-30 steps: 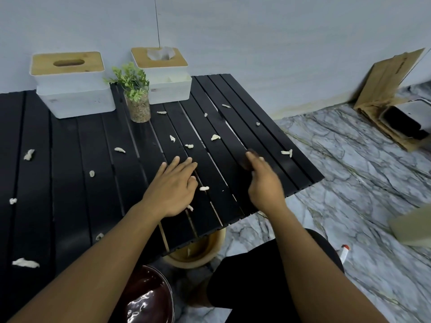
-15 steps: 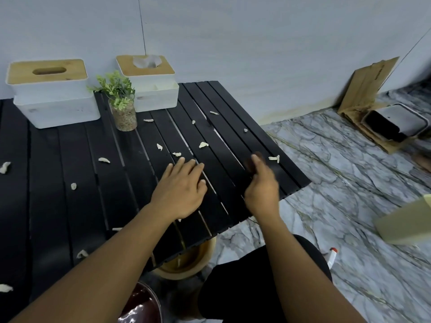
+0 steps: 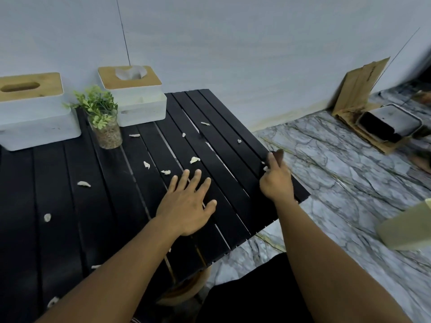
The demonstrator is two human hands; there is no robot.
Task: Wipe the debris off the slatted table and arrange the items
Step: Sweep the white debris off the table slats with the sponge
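Observation:
The black slatted table is strewn with several small white scraps, such as one scrap near the middle and another scrap further left. My left hand lies flat on the slats, fingers spread, holding nothing. My right hand is at the table's right edge, fingers closed on a small dark cloth-like piece; what it is stays unclear. Two tiny scraps lie against that hand. At the back stand two white tissue boxes with wooden lids, the left box and the right box, with a small potted plant between them.
A marble floor lies right of the table. Cardboard and a dark tray rest by the wall. A pale box sits at the right edge. A wooden bowl is under the table's front edge.
My right hand has slid rightward to the table's right edge with the dark piece, reaching the scraps there. My left hand stays flat on the slats. The view has swung right.

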